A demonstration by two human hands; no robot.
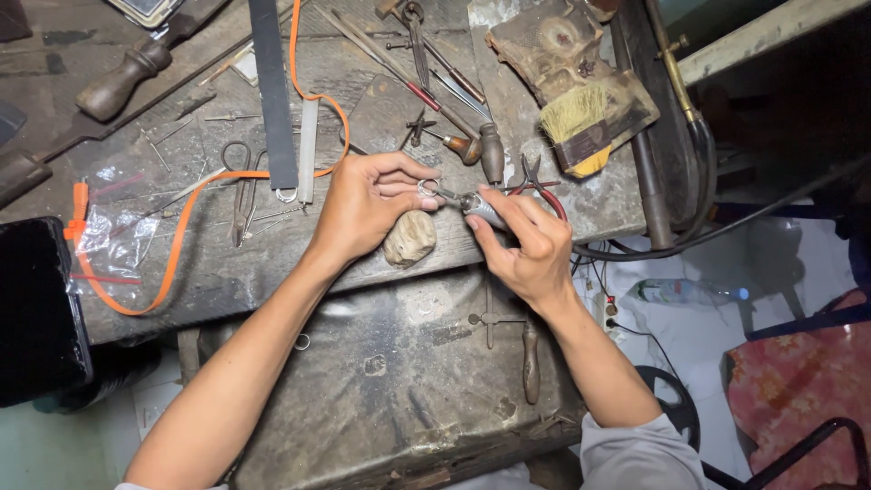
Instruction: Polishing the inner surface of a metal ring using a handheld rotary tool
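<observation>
My left hand [367, 204] pinches a small metal ring [427, 188] between thumb and forefinger at the middle of a worn workbench [227, 263]. My right hand [531, 245] grips grey-handled pliers [479, 209] whose tip meets the ring. Both hands hover over a rounded wooden peg [410, 238] that sticks out from the bench's front edge. Red-handled pliers [543, 191] lie just behind my right hand.
A brush [581, 122], several files and gravers [435, 73], scissors [240, 186], an orange cord [181, 227] and a clear plastic bag [113, 236] lie across the bench. A dark drawer [399, 381] sits below. A black hose [699, 200] and a plastic bottle [680, 292] are at right.
</observation>
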